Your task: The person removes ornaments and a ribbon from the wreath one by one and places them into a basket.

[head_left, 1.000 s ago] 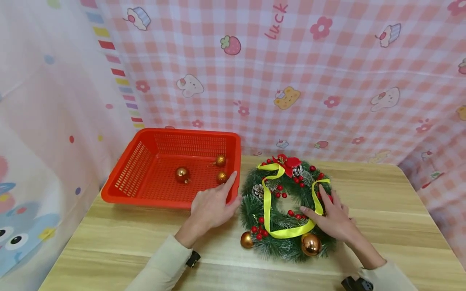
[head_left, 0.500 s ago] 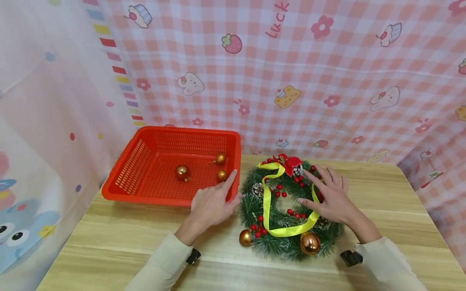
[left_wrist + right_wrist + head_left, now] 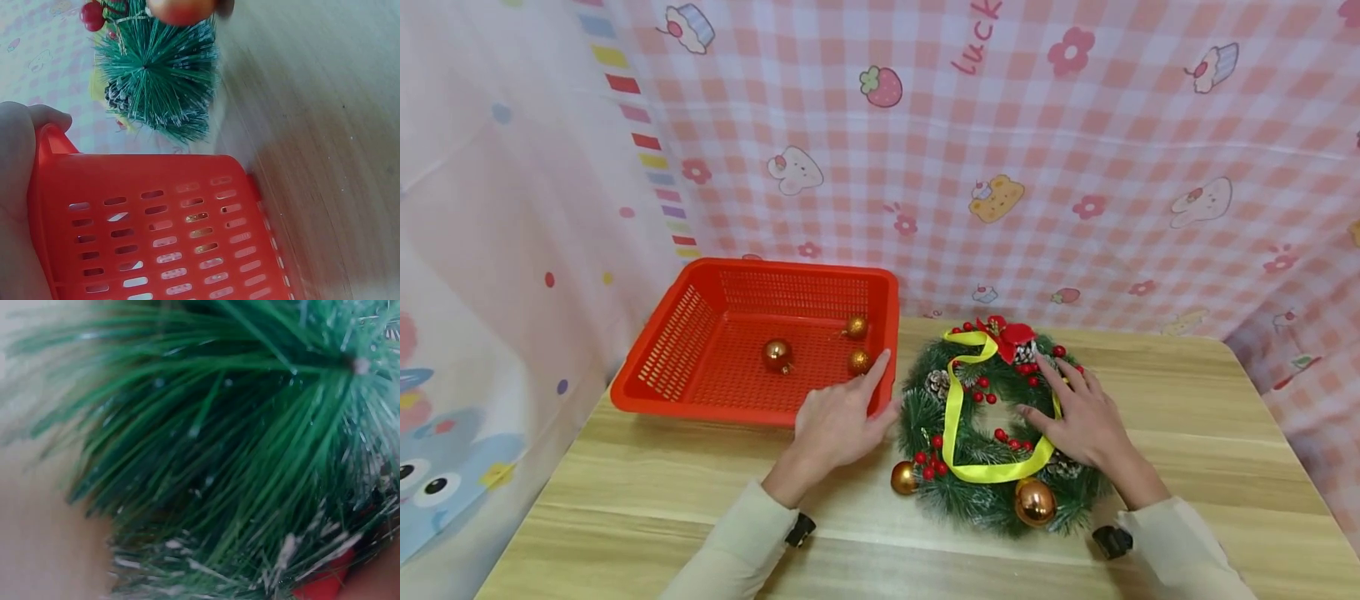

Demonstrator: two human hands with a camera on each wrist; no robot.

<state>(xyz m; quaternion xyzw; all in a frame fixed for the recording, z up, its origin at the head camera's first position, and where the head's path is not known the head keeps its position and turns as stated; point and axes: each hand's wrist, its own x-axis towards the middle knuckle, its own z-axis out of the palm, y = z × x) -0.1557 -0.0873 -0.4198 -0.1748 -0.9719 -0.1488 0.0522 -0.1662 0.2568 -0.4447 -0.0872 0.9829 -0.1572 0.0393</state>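
Christmas wreath (image 3: 983, 454) likely light, springy; best held underneath, avoiding copper bauble (image 3: 1035, 502). Right hand (image 3: 1084, 422) relaxed over it; left hand (image 3: 837, 422) rests straight-fingered on plastic basket (image 3: 700, 410).

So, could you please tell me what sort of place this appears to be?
Probably a small indoor craft or filming corner: a wood-grain table stands before a cartoon-printed pink gingham fabric backdrop, with a Christmas wreath lying on it. Whether it is in a home or a studio, I cannot tell.
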